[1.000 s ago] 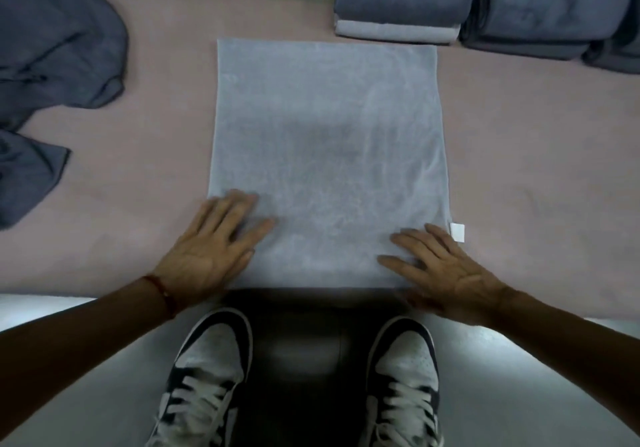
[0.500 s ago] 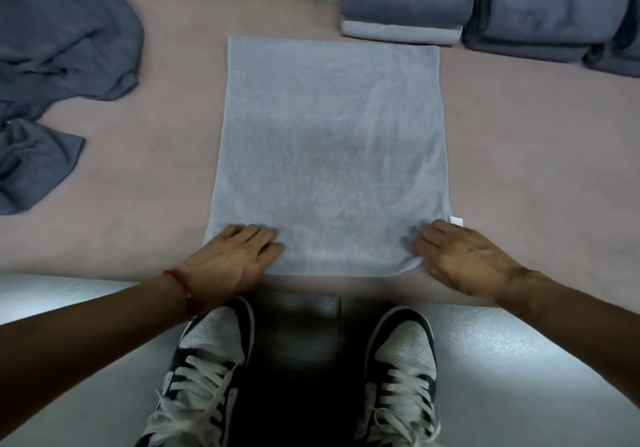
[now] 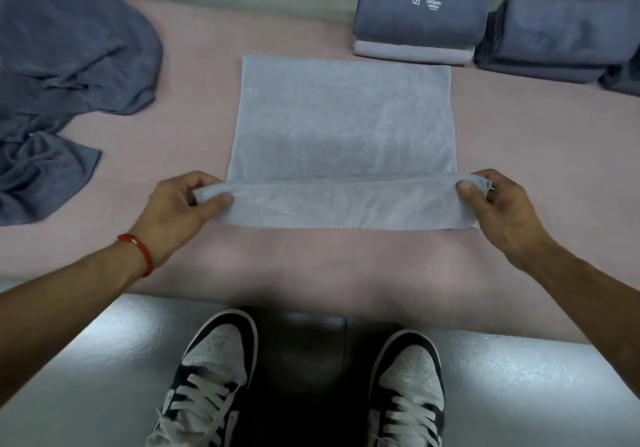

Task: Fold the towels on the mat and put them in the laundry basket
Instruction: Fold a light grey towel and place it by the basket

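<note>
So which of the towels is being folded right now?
The light grey towel spread mid-mat: both hands pinch its near corners, left hand, right hand. The dark ones lie untouched, crumpled or stacked.

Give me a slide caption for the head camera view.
Both hands, left hand and right hand, pinch the light towel's near corners, folding it on the pink mat.

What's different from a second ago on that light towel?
Both hands went from lying flat on the near edge to pinching its corners: left hand, right hand. They have lifted the light towel's near edge and begun rolling it away from the person. The crumpled dark towels and folded stacks have not moved on the mat.
</note>
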Demonstrator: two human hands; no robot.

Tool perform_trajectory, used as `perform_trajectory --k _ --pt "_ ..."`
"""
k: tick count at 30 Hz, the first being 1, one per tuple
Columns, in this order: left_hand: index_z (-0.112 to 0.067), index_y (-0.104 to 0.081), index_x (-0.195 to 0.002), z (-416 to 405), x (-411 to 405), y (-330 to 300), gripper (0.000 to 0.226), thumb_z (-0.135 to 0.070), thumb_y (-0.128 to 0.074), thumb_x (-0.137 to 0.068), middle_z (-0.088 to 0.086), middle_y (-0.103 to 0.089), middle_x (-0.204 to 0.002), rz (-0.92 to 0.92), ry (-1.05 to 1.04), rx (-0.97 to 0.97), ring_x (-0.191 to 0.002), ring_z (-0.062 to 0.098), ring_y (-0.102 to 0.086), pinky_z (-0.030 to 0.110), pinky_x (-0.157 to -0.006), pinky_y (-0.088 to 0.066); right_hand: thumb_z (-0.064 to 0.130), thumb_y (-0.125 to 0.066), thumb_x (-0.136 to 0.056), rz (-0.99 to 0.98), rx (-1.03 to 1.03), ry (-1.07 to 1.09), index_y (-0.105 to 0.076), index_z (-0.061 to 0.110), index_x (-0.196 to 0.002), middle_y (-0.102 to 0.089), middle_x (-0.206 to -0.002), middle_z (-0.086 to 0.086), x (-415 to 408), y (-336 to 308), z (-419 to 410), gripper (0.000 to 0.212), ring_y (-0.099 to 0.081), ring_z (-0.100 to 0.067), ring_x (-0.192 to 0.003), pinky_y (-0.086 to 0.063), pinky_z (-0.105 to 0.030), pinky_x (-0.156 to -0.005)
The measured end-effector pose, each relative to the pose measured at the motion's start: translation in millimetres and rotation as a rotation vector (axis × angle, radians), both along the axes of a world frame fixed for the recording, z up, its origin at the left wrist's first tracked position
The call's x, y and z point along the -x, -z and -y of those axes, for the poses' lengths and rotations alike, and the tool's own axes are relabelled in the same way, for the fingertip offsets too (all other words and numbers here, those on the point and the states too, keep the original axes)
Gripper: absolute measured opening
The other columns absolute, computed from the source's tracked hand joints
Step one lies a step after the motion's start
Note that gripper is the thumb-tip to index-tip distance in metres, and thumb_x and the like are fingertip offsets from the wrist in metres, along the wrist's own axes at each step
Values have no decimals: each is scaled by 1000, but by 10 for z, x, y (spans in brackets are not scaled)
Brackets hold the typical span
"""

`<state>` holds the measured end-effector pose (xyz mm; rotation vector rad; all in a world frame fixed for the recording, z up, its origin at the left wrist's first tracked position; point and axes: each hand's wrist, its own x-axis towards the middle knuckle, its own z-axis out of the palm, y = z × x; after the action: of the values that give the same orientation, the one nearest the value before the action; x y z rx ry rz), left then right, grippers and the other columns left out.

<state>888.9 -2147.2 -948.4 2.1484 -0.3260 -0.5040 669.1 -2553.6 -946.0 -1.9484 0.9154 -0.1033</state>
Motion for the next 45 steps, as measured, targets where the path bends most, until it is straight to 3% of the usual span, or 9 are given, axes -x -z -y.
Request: perform_trajectory --k 5,11,16,21,26,31,39,43,45 --pt "-17 -61 -91 42 -67 -5 9 -22 -65 -96 -14 -67 -71 -52 50 31 -63 0 -57 12 -59 -47 38 -52 -103 -74 115 -131 -58 14 -103 -64 -89 8 84 -43 -16 25 -60 10 -70 -43 -8 -56" --pt "-18 -62 -98 -313 140 -71 42 -57 -67 -84 14 -66 -81 -305 302 -63 -72 12 -59 23 -64 -45 37 -56 -97 -219 -322 -248 -68 14 -107 -75 -99 -5 504 -131 -49 28 -73 -25 -94 -58 -29 -75" --pt "-12 -64 -99 -519 350 -187 11 -23 -63 -96 14 -67 -89 -683 393 -1 -81 21 -62 31 -69 -51 33 -56 -100 -407 -596 -405 -66 25 -127 -72 -123 3 673 -269 -17 30 -68 -14 -115 -53 -33 -94" --pt "-12 -67 -95 -166 -130 -247 29 -38 -77 -85 4 -71 -87 -389 215 115 -79 11 -65 18 -68 -54 21 -56 -99 -114 -427 -218 -73 8 -110 -76 -109 -13 204 -326 239 24 -73 -30 -103 -60 -27 -82" --pt "-7 -65 -106 454 -778 -95 12 -12 -65 -96 8 -70 -90 -201 3 137 -81 18 -68 30 -66 -62 24 -64 -98 36 -189 -63 -72 2 -105 -78 -90 3 -526 -209 522 24 -74 -14 -82 -61 -25 -72" --pt "-18 -65 -84 855 -1199 223 12 -16 -75 -90 11 -68 -93 -170 -215 31 -91 27 -65 48 -87 -59 41 -82 -83 -20 33 99 -78 21 -87 -77 -92 1 -1008 129 745 21 -74 -22 -88 -61 -39 -83" --pt "-18 -71 -102 1021 -1316 388 14 -24 -73 -90 1 -68 -94 -4 -281 -129 -75 8 -59 5 -57 -43 41 -76 -88 -90 277 181 -72 15 -83 -70 -84 -4 -1191 307 703 26 -61 -14 -76 -45 -8 -55" --pt "-19 -71 -102 1065 -1283 411 11 -22 -68 -91 0 -68 -91 61 -317 -135 -71 7 -60 2 -52 -43 41 -70 -92 -101 337 157 -72 14 -86 -69 -83 -4 -1253 325 669 28 -61 -17 -77 -48 -22 -71" --pt "-17 -71 -104 1072 -1285 414 15 -23 -67 -91 2 -69 -93 79 -303 -159 -80 14 -63 9 -67 -53 42 -69 -93 -112 372 154 -73 11 -90 -69 -84 -4 -1267 355 661 32 -65 -20 -80 -50 -27 -75"
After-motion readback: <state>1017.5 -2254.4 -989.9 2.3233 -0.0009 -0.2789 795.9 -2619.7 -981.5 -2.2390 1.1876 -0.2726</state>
